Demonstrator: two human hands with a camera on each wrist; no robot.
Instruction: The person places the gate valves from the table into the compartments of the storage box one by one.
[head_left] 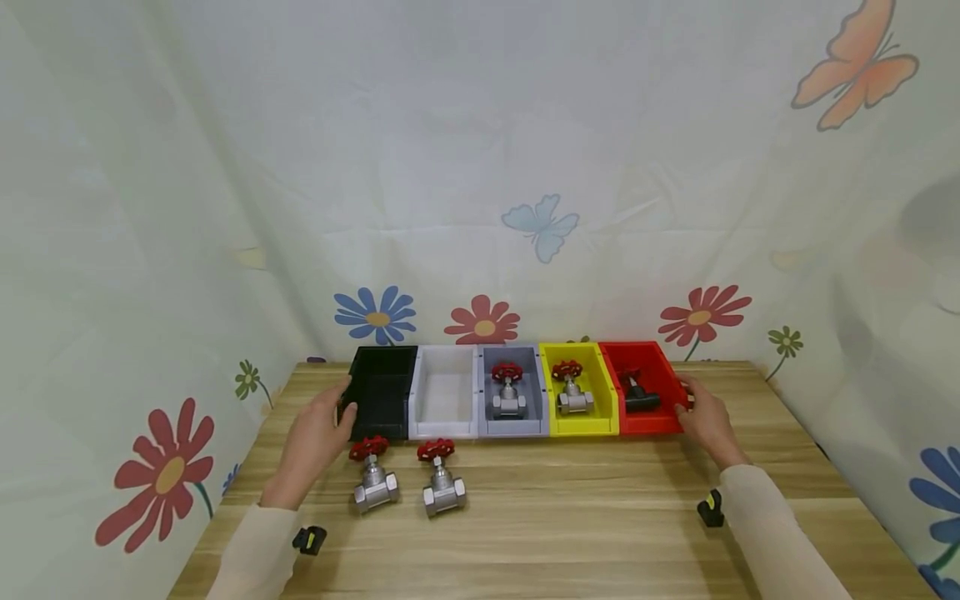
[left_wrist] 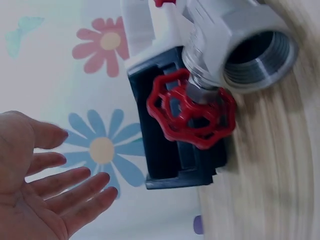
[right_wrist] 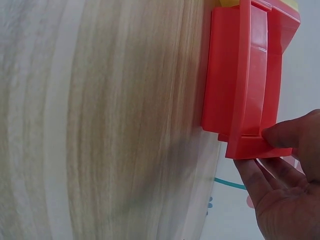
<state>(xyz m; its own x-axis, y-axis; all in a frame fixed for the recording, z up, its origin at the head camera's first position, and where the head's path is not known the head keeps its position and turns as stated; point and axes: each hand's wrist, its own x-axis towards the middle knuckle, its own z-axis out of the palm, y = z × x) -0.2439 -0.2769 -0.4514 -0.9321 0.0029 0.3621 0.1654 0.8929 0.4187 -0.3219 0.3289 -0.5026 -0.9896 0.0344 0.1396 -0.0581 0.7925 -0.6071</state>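
Note:
In the head view five bins stand joined in a row at the back of the table. My left hand (head_left: 318,425) is at the outer side of the black bin (head_left: 381,392); in the left wrist view that hand (left_wrist: 55,195) shows straight, spread fingers with nothing held. At the other end my right hand (head_left: 707,417) pinches the side wall of the red bin (right_wrist: 255,80), thumb inside and fingers beneath outside. A black-bodied valve (head_left: 639,398) lies in the red bin. Two silver gate valves with red handwheels, one left (head_left: 375,487) and one right (head_left: 444,490), lie in front of the row.
Between the end bins are a white bin (head_left: 446,429), a grey bin (head_left: 513,429) and a yellow bin (head_left: 583,427). The grey bin holds one gate valve (head_left: 508,400), the yellow bin another (head_left: 574,398). A flower-printed curtain (head_left: 480,167) hangs behind the wooden table (head_left: 555,525).

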